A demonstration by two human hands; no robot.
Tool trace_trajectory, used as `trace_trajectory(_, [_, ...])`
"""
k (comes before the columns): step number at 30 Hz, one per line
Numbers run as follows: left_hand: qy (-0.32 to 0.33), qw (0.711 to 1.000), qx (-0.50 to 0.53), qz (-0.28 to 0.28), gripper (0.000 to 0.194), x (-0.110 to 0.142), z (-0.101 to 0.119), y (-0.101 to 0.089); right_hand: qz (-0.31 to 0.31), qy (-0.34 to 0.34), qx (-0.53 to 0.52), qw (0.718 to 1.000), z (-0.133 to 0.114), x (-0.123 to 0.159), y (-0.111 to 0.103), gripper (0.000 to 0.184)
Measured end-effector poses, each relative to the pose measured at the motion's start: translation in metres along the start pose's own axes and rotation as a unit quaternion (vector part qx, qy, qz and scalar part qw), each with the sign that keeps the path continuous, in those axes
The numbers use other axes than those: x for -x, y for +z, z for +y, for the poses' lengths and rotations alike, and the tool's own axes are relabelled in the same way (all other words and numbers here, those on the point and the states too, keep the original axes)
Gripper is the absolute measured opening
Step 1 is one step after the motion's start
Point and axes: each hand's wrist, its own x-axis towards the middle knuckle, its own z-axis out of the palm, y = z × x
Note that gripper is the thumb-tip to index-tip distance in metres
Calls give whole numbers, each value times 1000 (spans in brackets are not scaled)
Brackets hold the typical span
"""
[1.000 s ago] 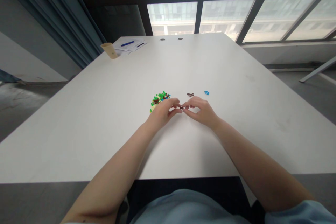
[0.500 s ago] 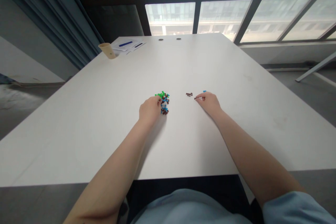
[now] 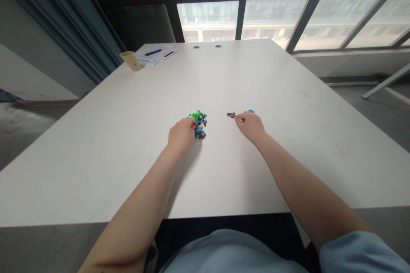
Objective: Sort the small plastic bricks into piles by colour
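On the white table (image 3: 282,166) by tall windows (image 3: 272,19), left fingers (image 3: 191,122) and right fingers (image 3: 238,116) close on plastic bricks (image 3: 201,127).

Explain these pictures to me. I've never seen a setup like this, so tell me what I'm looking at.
There's no machine here. These are a person's own bare hands, filmed by a camera worn on the head, which looks forward and down, so the arms enter from the bottom. The white table fills most of the view. The left hand rests against a small heap of green, blue and brown plastic bricks. The fingertips of the right hand are at a small brown brick piece, though I can't tell whether it is gripped. A small blue piece lies just beyond them. At the far end stand a paper cup and some papers.
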Motion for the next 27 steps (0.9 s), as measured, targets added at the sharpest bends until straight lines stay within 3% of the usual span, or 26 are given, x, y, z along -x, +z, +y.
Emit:
trace_trajectory(7, [106,989,15,-100,28,3,1,3,-4,-18,-12,1000,-5,3,-3,24])
trace_trajectory(11, [132,986,-9,-97,33,3,5,2,-3,-20,-29,999,-9,6,-8,24])
trace_trajectory(20, [138,984,23,-114,18,-4,6,4,-7,-30,-47,998,-11,9,-12,25])
trace_trajectory(24, [132,979,127,-90,11,-4,11,2,-6,-29,-57,998,-12,10,-15,24])
trace_trajectory(27, [62,949,292,-102,13,-2,17,2,-7,-31,-66,997,-12,11,-16,25])
